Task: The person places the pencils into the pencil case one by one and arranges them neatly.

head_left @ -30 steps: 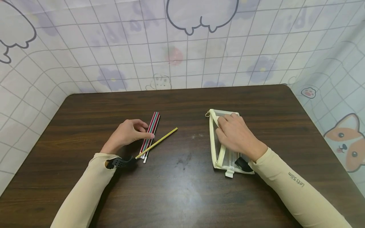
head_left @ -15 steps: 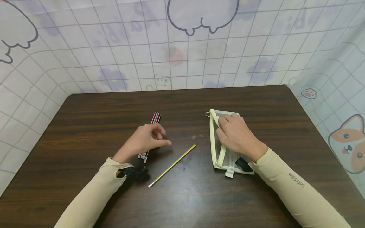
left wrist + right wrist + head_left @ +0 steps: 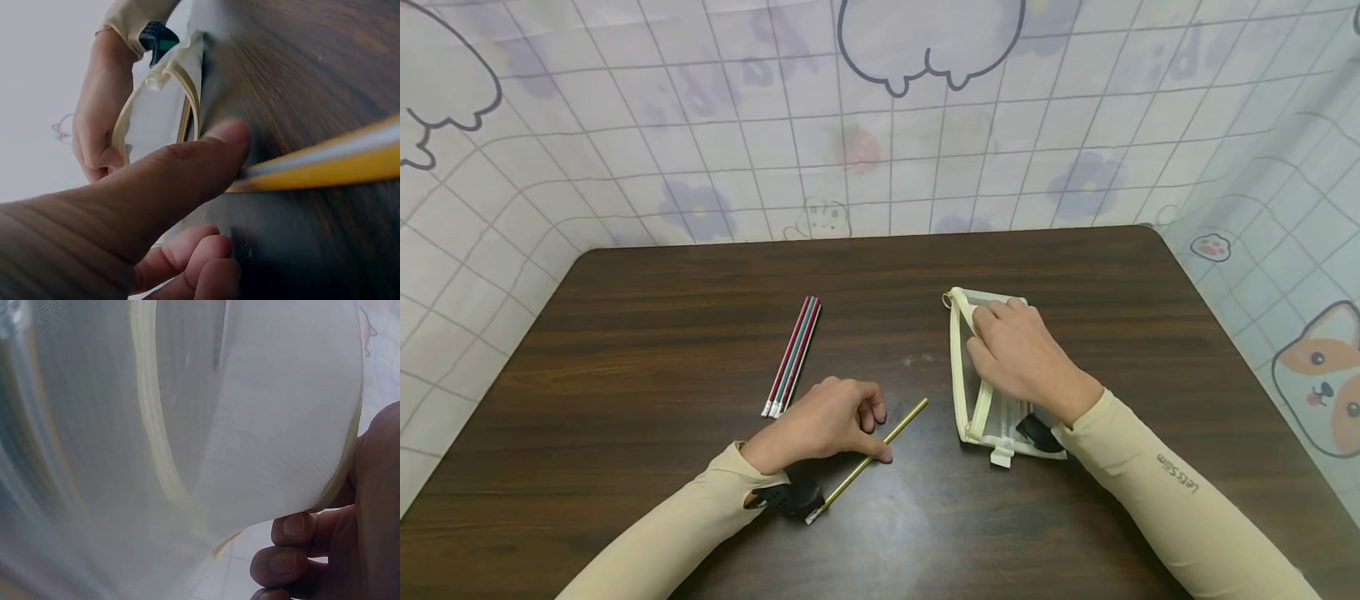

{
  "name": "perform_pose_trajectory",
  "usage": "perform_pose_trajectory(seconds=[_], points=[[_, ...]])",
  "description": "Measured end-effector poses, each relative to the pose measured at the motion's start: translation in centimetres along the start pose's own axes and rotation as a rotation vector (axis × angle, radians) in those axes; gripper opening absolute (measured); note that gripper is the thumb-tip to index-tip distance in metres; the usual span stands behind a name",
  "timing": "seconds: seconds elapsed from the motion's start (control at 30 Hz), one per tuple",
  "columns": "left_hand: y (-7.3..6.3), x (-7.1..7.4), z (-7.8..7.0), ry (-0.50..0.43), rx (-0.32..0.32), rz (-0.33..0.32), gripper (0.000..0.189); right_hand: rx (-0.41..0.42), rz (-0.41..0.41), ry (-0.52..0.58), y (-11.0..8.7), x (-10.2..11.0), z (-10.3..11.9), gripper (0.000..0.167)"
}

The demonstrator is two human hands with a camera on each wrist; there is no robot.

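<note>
A yellow pencil lies slanted on the table, its eraser end toward the near left. My left hand is over it, thumb and curled fingers on either side. In the left wrist view the thumb overlaps the pencil, with a gap between thumb and fingertips. My right hand grips the cream-edged opening of a see-through mesh pencil case, holding it spread. The right wrist view looks through the mesh, where long thin pencil-like shapes show blurred at the left. Right fingertips curl by the rim.
Several red, green and dark pencils lie side by side left of centre, beyond the left hand. The dark wooden table ends at a grid-patterned cloth behind and at both sides.
The yellow pencil has shifted right and nearer, away from the other pencils. My left hand has left that bundle and followed it. My right hand and the pencil case have stayed put.
</note>
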State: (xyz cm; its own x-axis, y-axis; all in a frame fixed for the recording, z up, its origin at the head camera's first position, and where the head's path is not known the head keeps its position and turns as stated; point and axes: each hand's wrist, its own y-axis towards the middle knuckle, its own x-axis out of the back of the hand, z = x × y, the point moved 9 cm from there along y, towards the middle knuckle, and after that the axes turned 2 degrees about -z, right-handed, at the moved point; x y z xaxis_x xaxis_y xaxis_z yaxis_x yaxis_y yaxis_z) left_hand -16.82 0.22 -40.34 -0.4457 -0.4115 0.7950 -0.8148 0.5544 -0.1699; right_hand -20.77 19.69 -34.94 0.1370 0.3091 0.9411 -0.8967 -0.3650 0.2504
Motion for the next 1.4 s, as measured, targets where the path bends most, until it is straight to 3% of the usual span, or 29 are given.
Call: perform_pose_trajectory(seconds=[0.33, 0.53, 0.7, 1.07, 1.3, 1.4], points=[[-0.3, 0.1, 0.3, -0.037, -0.012, 0.001, 0.042, -0.011, 0.027, 0.017, -0.1, -0.3, 0.0, 0.025], [-0.7, 0.4, 1.5, -0.205, -0.029, 0.046, 0.044, -0.003, 0.017, 0.015, 0.1, -0.3, 0.1, 0.026], [-1.1, 0.3, 2.0, -0.332, -0.002, 0.067, 0.047, 0.012, 0.014, 0.012, 0.2, -0.1, 0.1, 0.025], [-1.6, 0.3, -0.4, -0.13, -0.069, -0.025, 0.04, 0.003, 0.016, 0.012, 0.2, -0.1, -0.1, 0.025], [-1.6, 0.4, -0.4, -0.076, -0.04, -0.067, 0.032, 0.013, 0.009, 0.012, 0.2, 0.0, -0.1, 0.025], [-1.4, 0.4, 0.3, -0.137, -0.019, -0.04, 0.034, 0.013, 0.013, 0.013, 0.2, 0.0, 0.0, 0.025]])
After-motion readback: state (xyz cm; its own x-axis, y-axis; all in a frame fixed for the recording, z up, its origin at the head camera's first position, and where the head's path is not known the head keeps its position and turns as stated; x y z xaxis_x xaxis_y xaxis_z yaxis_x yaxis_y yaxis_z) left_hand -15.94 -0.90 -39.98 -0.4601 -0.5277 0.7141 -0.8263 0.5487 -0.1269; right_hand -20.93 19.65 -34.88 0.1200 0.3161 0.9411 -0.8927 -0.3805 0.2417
